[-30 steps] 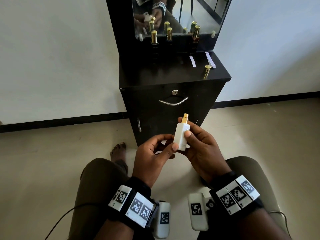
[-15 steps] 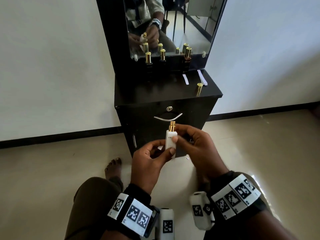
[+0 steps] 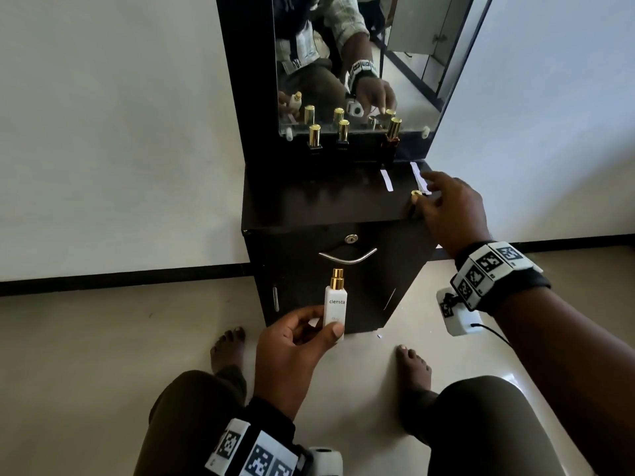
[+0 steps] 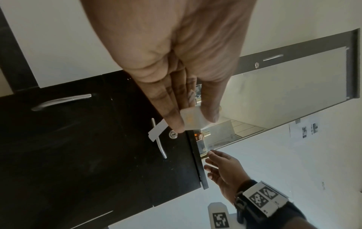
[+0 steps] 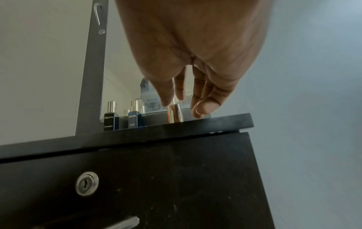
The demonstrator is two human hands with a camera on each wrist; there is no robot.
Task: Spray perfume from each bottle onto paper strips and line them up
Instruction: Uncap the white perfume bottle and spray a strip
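Two hands: left hand (image 3: pixel 292 352) grasping white bottle (image 3: pixel 335 305); right hand (image 3: pixel 450 211) released, fingers spread beside gold cap (image 3: pixel 416 194) on worktop (image 3: pixel 309 204).

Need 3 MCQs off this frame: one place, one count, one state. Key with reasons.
1. Where is the loose gold cap?
A) on the floor
B) on the cabinet top, by the right hand
C) on a knee

2. How many capped bottles stand at the back of the top?
A) one
B) three
C) six

3. The white bottle in the left hand is:
A) capped
B) lying down
C) uncapped, upright

1B: it stands near the top's right front edge.
2B: three stand before the mirror; the others are reflections.
3C: its gold spray nozzle is bare.
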